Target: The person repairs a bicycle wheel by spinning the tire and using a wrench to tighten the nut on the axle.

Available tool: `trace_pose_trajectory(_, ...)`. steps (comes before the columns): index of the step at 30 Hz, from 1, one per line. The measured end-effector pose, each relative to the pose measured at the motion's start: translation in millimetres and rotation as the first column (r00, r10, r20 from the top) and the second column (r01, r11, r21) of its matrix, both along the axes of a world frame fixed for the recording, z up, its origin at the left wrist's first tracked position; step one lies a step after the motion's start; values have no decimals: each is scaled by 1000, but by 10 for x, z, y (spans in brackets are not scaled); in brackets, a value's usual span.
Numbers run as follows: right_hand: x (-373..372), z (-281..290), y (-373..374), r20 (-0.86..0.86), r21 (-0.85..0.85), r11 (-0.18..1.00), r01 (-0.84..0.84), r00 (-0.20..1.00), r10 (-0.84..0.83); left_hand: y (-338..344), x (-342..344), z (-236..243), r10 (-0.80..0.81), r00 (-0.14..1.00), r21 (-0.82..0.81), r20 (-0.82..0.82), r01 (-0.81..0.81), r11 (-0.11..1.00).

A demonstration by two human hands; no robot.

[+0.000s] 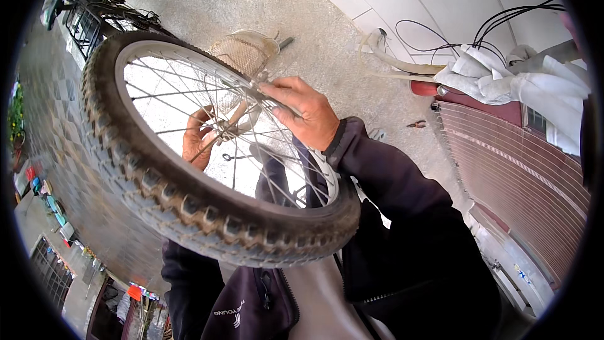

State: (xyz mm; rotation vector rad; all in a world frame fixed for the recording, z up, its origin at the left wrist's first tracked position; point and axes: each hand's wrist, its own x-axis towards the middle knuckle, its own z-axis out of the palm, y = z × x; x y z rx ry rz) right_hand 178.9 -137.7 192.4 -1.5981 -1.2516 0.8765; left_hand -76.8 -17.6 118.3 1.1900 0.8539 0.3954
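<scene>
Fingers of the right hand (302, 113) lie curled over the spokes (189, 97) near the hub (228, 131), pinching what looks like a thin spoke or tool; exact grip is partly hidden. Left hand (198, 138) sits behind the spokes, fingers bent around the hub area; whether it clamps anything I cannot tell.

Bicycle wheel (207, 151) with knobby tyre (157, 182) is held tilted against the person's chest, lower rim touching the dark jacket (402, 214).

Risks, judged:
- fingers threaded between spokes; if the wheel turns, they get trapped.
- wheel rests only on the body and hands; a slip lets it drop to the concrete floor (264, 0).

Room: open floor ahead. Wire basket (245, 50) lies just beyond the rim. Red shutter (522, 170) and draped cloths (503, 79) crowd the right; a parked bicycle (94, 12) stands at upper left.
</scene>
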Motion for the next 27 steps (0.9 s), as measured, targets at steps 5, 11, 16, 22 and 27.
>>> trace_pose_trajectory(5, -5, -72, 5, -22, 57, 998, 30, 999, -29, -31, -9, 82, 49, 998, -48, -33, -50, 998)
trace_pose_trajectory(11, 124, -48, -16, -66, 38, 985, -167, 983, 169, -103, 18, 92, 63, 993, -17, -98, -65, 998)
trace_pose_trajectory(16, 284, -45, -23, -128, 16, 931, -366, 922, 365, -139, -10, 91, 60, 990, 44, -128, -55, 998)
trace_pose_trajectory(22, 365, 61, 13, -166, -53, 888, -456, 881, 442, -149, 13, 131, 37, 985, 97, -169, -21, 995)
trace_pose_trajectory(27, 321, 107, 3, -147, -71, 924, -377, 920, 364, -195, 43, 123, 55, 989, 72, -135, -45, 996)
